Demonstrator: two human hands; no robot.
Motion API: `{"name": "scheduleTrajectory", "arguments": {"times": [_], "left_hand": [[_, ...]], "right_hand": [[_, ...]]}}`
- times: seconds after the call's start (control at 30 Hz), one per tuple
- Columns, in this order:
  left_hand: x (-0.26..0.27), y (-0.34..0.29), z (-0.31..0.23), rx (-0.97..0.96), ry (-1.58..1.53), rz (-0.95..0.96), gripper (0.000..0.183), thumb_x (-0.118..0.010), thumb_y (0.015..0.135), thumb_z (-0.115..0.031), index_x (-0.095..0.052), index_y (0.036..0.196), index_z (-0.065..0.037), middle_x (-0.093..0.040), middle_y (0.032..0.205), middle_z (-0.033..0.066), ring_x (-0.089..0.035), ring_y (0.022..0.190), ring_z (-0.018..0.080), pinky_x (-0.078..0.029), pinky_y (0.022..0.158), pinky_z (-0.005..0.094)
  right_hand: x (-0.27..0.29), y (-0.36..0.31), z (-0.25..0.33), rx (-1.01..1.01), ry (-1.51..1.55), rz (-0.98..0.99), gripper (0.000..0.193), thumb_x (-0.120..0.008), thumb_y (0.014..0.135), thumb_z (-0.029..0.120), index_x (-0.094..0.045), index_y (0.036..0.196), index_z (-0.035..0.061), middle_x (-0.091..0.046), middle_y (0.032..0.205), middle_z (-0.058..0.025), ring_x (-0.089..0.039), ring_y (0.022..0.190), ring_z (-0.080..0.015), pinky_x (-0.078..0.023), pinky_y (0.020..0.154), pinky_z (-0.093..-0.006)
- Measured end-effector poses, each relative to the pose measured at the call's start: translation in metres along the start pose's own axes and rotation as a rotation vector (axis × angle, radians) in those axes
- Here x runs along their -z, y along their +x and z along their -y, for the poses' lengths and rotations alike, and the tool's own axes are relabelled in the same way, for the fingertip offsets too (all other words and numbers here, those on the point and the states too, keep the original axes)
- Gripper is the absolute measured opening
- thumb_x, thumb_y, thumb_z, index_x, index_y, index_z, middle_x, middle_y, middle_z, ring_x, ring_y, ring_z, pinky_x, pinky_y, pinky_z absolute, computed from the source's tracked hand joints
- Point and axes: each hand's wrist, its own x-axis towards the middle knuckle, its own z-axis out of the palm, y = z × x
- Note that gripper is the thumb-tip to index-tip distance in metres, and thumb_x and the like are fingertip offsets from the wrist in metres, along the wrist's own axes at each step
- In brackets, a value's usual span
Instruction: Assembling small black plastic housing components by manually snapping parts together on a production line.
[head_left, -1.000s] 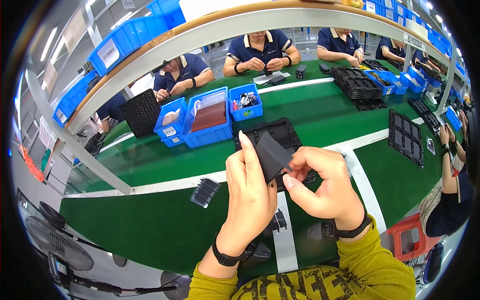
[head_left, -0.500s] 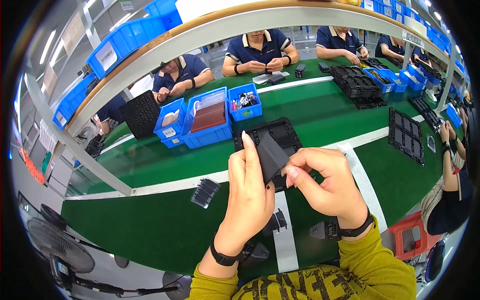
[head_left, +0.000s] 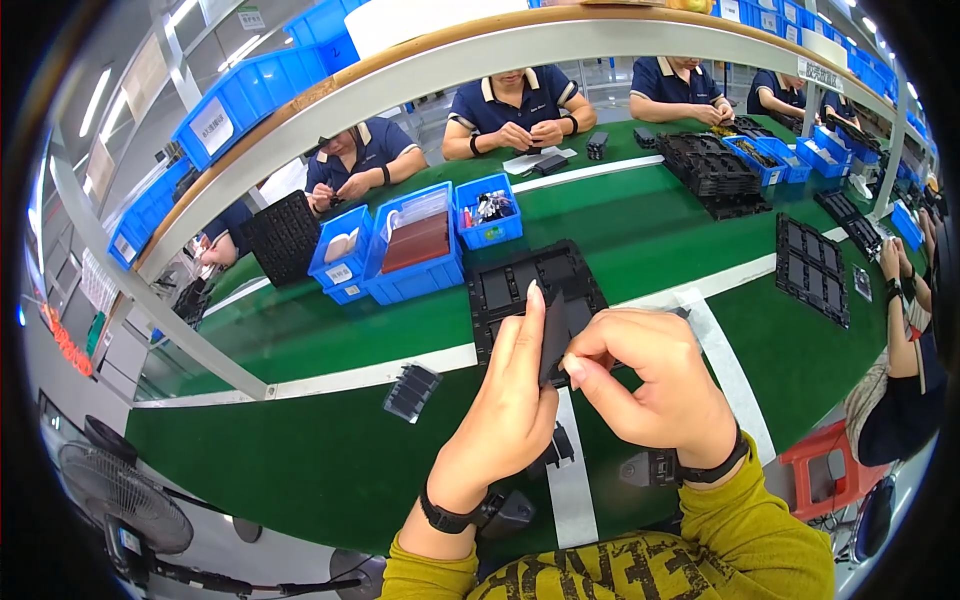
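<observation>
A flat, dark rectangular panel (head_left: 554, 335) is held nearly edge-on over the bench. My left hand (head_left: 500, 400) grips it, with straight fingers along its left face and the thumb low behind it. Against its lower right edge, my right hand (head_left: 645, 375) pinches thumb and forefinger together. Whatever lies between those fingertips is too small or hidden to name. Beyond both hands rests a black moulded tray (head_left: 497, 286) with rectangular pockets, partly covered by my hands. Below them, a small black piece (head_left: 563, 443) lies on a white strip, partly behind my left wrist.
Left of my hands lies a clear sheet with black strips (head_left: 412, 391). Blue bins (head_left: 412, 278) stand at the far left centre, under a shelf rail (head_left: 420, 72). Another black tray (head_left: 812, 268) and stacked trays (head_left: 712, 172) sit to the right. Co-workers work across the bench.
The panel has turned from showing its broad face to nearly edge-on. My left hand has tilted and shifted a little right; my right fingertips have dropped slightly along the panel's edge.
</observation>
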Motion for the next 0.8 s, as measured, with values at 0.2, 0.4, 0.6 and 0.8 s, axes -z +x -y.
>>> {"name": "scheduleTrajectory", "arguments": {"times": [0.2, 0.4, 0.6, 0.8], "left_hand": [[0.001, 0.001, -0.006, 0.015, -0.117, 0.051, 0.076, -0.036, 0.068, 0.016, -0.011, 0.139, 0.007, -0.038, 0.101, 0.0208, -0.044, 0.09, 0.0326, -0.038, 0.086, 0.0338], [0.001, 0.001, -0.005, 0.086, -0.323, 0.031, 0.069, -0.037, 0.071, 0.013, -0.02, 0.138, 0.005, -0.042, 0.101, 0.0138, -0.045, 0.09, 0.0222, -0.037, 0.087, 0.0283], [0.007, 0.002, -0.008, 0.131, -1.273, -0.136, 0.076, -0.039, 0.062, 0.006, -0.025, 0.137, 0.005, -0.035, 0.136, 0.0158, -0.035, 0.127, 0.026, -0.024, 0.106, 0.0361], [0.005, 0.004, -0.006, 0.183, -1.112, -0.149, 0.083, -0.049, 0.055, -0.008, -0.029, 0.134, 0.01, -0.029, 0.14, 0.0235, -0.023, 0.134, 0.0336, -0.017, 0.11, 0.0421]], "right_hand": [[0.0, 0.001, 0.001, 0.039, -0.044, -0.023, 0.009, -0.062, 0.072, 0.002, -0.053, 0.07, 0.0008, -0.054, 0.06, -0.0095, -0.055, 0.054, -0.025, -0.043, 0.049, -0.0328], [-0.009, 0.001, -0.006, 0.061, -0.091, -0.119, 0.011, -0.064, 0.071, 0.002, -0.053, 0.068, 0.0017, -0.053, 0.058, -0.008, -0.054, 0.051, -0.0227, -0.042, 0.047, -0.0312], [-0.016, 0.003, -0.011, -0.047, 0.067, -0.145, 0.014, -0.064, 0.078, 0.008, -0.056, 0.068, 0.0014, -0.053, 0.056, -0.0073, -0.052, 0.047, -0.0174, -0.038, 0.043, -0.0276], [-0.032, 0.001, -0.021, -0.049, 0.296, 0.093, 0.014, -0.056, 0.087, 0.012, -0.059, 0.08, -0.001, -0.053, 0.057, -0.0078, -0.051, 0.049, -0.016, -0.038, 0.047, -0.0286]]}}
